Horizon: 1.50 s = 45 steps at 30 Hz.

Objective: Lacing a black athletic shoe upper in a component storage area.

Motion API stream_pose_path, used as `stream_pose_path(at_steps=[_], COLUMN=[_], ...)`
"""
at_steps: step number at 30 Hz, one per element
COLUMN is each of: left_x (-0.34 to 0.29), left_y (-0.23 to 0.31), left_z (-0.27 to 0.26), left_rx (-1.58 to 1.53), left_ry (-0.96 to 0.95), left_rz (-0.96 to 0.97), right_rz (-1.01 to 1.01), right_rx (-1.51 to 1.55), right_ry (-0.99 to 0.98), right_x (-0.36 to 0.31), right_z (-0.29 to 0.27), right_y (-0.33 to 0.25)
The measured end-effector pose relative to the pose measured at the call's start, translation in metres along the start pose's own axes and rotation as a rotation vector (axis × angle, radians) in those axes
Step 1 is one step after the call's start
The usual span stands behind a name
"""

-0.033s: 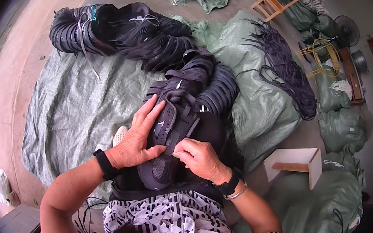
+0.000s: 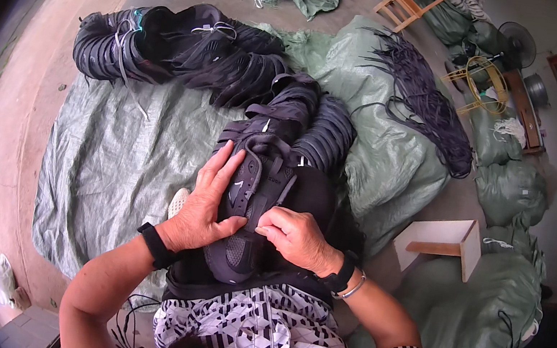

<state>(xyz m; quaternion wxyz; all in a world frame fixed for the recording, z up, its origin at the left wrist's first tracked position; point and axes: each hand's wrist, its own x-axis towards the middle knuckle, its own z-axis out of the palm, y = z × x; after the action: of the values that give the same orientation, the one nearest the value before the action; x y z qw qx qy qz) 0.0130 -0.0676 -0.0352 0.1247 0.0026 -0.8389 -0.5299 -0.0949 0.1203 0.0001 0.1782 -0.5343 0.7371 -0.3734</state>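
Observation:
A black shoe upper (image 2: pixel 240 252) lies across my lap, toe toward me, with eyelet rows along its open throat. My left hand (image 2: pixel 207 188) rests along its left side, fingers stretched out and thumb by the lower throat. At the throat's lower right, my right hand (image 2: pixel 298 235) is closed in a pinch; what its fingertips hold is hidden. Just beyond the upper are stacked dark shoe uppers (image 2: pixel 281 112), and a long bundle of tied uppers (image 2: pixel 174 48) reaches away to the left.
Green woven sheeting (image 2: pixel 119 170) spreads over the floor. A heap of dark laces (image 2: pixel 424 102) lies on it at right. A small white open box (image 2: pixel 439 243), full green sacks (image 2: pixel 476 307), a wooden chair (image 2: pixel 411 5) and a fan (image 2: pixel 517 44) stand further right.

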Motion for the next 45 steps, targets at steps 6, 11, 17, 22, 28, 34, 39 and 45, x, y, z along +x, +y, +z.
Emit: stream_pose_path(at_steps=[6,11,17,22,28,34,39,45], left_x=[-0.001,-0.009,-0.01,-0.01,-0.012,-0.018,-0.017,-0.006], left_y=[0.001,-0.001,-0.003,0.0,-0.001,0.013,0.037,0.058], left_z=[0.001,0.004,0.007,0.008,0.011,0.016,0.008,0.006], left_rx=[0.04,0.046,0.076,0.088,0.116,0.386,0.751,0.789], left_ry=[-0.008,-0.003,-0.001,-0.019,-0.01,0.123,0.157,-0.066], left_rz=[0.029,0.04,0.059,0.017,0.045,0.163,0.395,0.397], right_rz=[0.514,0.476,0.464,0.672,0.616,0.482,0.531,0.454], right_rx=[0.42,0.561,0.436,0.803,0.488,0.613,0.686,0.729], right_ry=[0.113,0.214,0.229,0.115,0.106,0.101,-0.099,-0.014], right_x=[-0.023,-0.029,-0.025,-0.024,-0.027,-0.02,-0.031,-0.037], right_z=[0.012,0.016,0.027,0.016,0.007,0.01,-0.003,-0.007], right_y=[-0.011,-0.009,-0.015,-0.013,-0.016,-0.015,-0.008,-0.004])
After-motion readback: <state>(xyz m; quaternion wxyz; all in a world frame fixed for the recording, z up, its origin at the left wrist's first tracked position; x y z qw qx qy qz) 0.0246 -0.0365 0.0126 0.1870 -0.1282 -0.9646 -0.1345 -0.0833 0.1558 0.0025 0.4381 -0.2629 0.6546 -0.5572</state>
